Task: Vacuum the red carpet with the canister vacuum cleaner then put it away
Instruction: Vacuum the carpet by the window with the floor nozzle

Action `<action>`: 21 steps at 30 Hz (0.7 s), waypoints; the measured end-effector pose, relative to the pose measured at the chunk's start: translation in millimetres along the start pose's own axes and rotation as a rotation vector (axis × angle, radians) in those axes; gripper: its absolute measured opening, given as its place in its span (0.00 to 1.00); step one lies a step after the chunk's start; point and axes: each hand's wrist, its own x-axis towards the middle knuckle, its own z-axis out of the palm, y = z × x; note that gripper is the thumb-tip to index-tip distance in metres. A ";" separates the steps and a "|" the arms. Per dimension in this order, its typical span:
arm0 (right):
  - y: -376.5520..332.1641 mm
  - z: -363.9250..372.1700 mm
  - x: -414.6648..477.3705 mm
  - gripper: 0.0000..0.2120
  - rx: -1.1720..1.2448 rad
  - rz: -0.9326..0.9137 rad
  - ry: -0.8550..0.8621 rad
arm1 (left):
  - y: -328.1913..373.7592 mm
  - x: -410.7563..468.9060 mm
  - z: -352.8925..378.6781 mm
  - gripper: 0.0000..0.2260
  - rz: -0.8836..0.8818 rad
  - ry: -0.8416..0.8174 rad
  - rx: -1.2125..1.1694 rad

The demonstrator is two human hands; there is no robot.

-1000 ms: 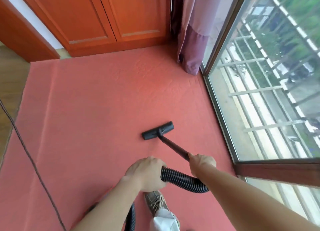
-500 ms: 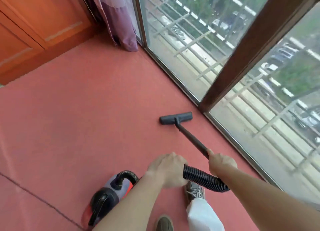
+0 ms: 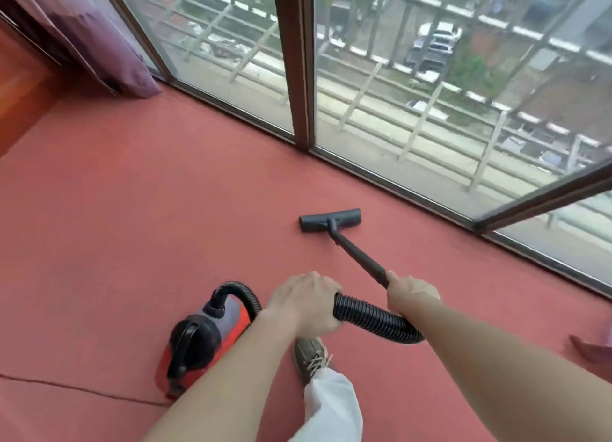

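They've swung round to the window (image 3: 299, 77) in the last second. The floor head (image 3: 329, 219) sits flat on the red carpet (image 3: 132, 210) near the glass, with the canister (image 3: 202, 335) by their foot. Right hand (image 3: 410, 292) grips the wand (image 3: 357, 253), left hand (image 3: 304, 304) clutches the hose (image 3: 371, 319). Still vacuuming, I'd say.

The carpet (image 3: 149, 193) is plain red; the canister vacuum (image 3: 205, 335) is red, grey and black; its ribbed hose (image 3: 371, 319) is black; the curtain (image 3: 99, 37) is purple.

Daylit floor-length windows (image 3: 414, 117) meet a purple curtain (image 3: 99, 41).
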 end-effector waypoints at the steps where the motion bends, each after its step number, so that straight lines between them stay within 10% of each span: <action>1: 17.6 14.5 -10.4 0.25 0.012 0.023 -0.012 | 17.7 -4.4 11.9 0.11 0.025 -0.006 0.028; 14: 265.4 290.1 -234.9 0.20 0.491 0.480 -0.245 | 273.7 -109.0 196.6 0.06 0.484 -0.227 0.258; 21: 220.7 409.0 -352.1 0.27 0.725 0.485 -0.284 | 283.1 -196.2 282.0 0.08 0.602 -0.413 0.350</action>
